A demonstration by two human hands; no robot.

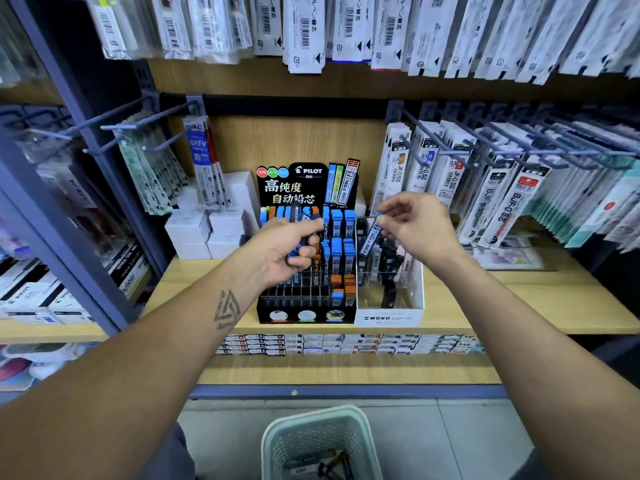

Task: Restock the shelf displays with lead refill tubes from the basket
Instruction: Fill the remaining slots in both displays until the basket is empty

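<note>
**Ana:** Since you can't see the head view, shall I start with the hands?

**Ben:** Please. What are they holding?

**Ana:** The right hand (420, 225) pinches one lead tube (371, 237) near its blue cap, between thumb and forefinger. The tube hangs tilted, over the seam between the black Pilot rack (306, 315) and the white Mono box (389, 318). The left hand (294, 244) has its fingers curled tightly round a small bundle of tubes (304, 239), dark bodies with blue ends, held above the rack's middle rows.

**Ben:** And the rack itself?

**Ana:** It sits on a wooden shelf (519, 299), tiered. The back rows and right side hold blue- and orange-capped tubes; many front slots on the left stand bare. A pale mesh basket (277, 438) is on the floor below, with a few dark tubes at the bottom.

**Ben:** How would a tube handle?

**Ana:** My guess: very light, stiff, smooth plastic, so rather slippery. The leads inside are likely brittle, so dropping one is a risk. Pinching near the cap, as the right hand does, leaves the lower end free to slide into a narrow slot. The bundle in the left hand looks prone to slipping if that grip loosens.

**Ben:** Anything else around?

**Ana:** Hanging refill packs (485, 181) on hooks either side, and white boxes (207, 230) left of the rack.
</note>
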